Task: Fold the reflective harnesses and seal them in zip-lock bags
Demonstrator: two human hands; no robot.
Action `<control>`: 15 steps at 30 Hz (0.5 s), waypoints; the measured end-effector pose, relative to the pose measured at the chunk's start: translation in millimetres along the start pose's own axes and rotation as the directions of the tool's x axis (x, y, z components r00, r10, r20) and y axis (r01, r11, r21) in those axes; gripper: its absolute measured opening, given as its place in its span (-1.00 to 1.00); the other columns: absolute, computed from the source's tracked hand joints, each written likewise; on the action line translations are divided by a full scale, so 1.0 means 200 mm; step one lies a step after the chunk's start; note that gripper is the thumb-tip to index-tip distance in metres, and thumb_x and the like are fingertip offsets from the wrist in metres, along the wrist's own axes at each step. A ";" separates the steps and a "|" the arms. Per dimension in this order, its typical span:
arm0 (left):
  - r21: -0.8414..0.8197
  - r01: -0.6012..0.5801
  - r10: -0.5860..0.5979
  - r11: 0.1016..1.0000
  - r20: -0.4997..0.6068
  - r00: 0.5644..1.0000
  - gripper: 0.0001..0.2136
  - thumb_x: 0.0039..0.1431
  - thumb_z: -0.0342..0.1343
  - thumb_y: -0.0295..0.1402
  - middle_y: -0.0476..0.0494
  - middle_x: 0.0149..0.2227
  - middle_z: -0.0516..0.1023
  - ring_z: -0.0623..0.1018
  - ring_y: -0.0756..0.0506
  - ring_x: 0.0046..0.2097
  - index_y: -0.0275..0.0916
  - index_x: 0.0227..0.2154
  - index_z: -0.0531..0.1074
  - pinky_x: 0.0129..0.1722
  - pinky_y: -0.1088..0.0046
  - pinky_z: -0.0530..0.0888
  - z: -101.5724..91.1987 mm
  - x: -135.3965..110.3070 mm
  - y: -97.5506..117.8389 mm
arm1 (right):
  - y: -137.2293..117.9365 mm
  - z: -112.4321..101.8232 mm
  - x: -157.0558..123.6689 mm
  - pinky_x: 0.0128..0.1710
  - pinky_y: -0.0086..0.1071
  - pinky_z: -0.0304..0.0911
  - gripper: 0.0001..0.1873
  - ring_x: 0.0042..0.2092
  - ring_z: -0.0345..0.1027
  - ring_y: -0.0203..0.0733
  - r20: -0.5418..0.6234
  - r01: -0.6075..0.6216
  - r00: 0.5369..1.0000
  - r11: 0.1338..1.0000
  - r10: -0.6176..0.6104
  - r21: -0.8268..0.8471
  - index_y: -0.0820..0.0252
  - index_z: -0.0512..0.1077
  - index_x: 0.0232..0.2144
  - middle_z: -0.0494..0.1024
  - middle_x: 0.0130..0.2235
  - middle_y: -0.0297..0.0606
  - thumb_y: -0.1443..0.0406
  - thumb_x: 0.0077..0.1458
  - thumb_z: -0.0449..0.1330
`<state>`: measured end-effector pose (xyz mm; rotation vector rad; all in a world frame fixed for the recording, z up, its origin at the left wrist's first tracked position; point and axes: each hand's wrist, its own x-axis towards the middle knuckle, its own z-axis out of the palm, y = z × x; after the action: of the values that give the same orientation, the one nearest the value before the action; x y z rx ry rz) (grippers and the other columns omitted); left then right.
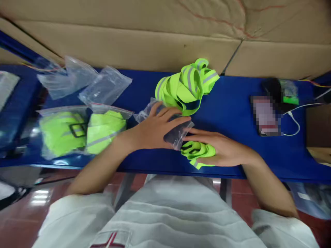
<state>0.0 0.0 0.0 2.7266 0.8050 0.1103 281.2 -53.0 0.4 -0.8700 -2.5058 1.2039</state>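
My left hand (152, 129) is on a clear plastic bag (178, 132), its fingers curved over the film and the thumb side toward the bag's right edge. In my right hand (227, 150) is a folded bundle of neon yellow reflective strap (198, 151), gripped between thumb and fingers near the table's front edge. The bundle is close beside the bag; whether any of it is inside I cannot tell. Just beyond my left hand lies a loose heap of the same neon strap (186, 86) with grey stripes.
Two filled bags, one with a black buckle (77, 130) and another filled bag (106, 132), lie at left on the blue table (224, 103). Behind them are flat clear bags (106, 84). A phone (266, 115) and white cable (296, 120) lie right. Cardboard (129, 44) lines the back.
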 end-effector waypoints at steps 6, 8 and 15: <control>-0.154 -0.081 0.087 0.985 0.029 0.996 -0.08 0.11 0.31 0.18 -0.36 0.31 0.40 0.37 -0.36 0.35 -0.18 0.41 0.18 0.47 -0.07 -0.14 0.06 0.04 0.00 | -0.10 0.03 -0.01 0.32 -0.11 0.35 -0.25 0.42 0.21 0.08 -0.015 -0.178 0.984 0.978 0.177 -0.111 0.08 0.24 0.40 0.11 0.49 -0.10 0.25 0.20 0.29; -0.140 -0.051 0.056 0.989 0.036 0.998 -0.11 0.12 0.29 0.20 -0.33 0.30 0.42 0.38 -0.34 0.33 -0.17 0.40 0.21 0.47 -0.04 -0.12 0.06 0.03 -0.02 | -0.09 0.02 -0.02 0.27 -0.08 0.40 -0.28 0.33 0.36 0.07 -0.024 -0.255 0.967 0.962 0.254 -0.099 0.09 0.28 0.37 0.30 0.40 -0.10 0.20 0.20 0.31; -0.009 0.009 -0.010 1.000 -0.048 0.999 -0.01 0.10 0.31 0.20 -0.42 0.35 0.32 0.32 -0.43 0.36 -0.16 0.46 0.08 0.44 -0.19 -0.09 0.07 0.01 -0.03 | -0.07 -0.05 -0.03 0.05 -0.19 0.50 -0.44 0.03 0.59 -0.05 0.004 -0.418 0.899 0.853 0.439 0.311 0.00 0.45 0.15 0.65 0.05 -0.32 0.18 0.10 0.41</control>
<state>1.2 3.3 -15.5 2.7210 0.8288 0.1777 284.5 -56.7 18.7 -1.4015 -2.0460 1.6090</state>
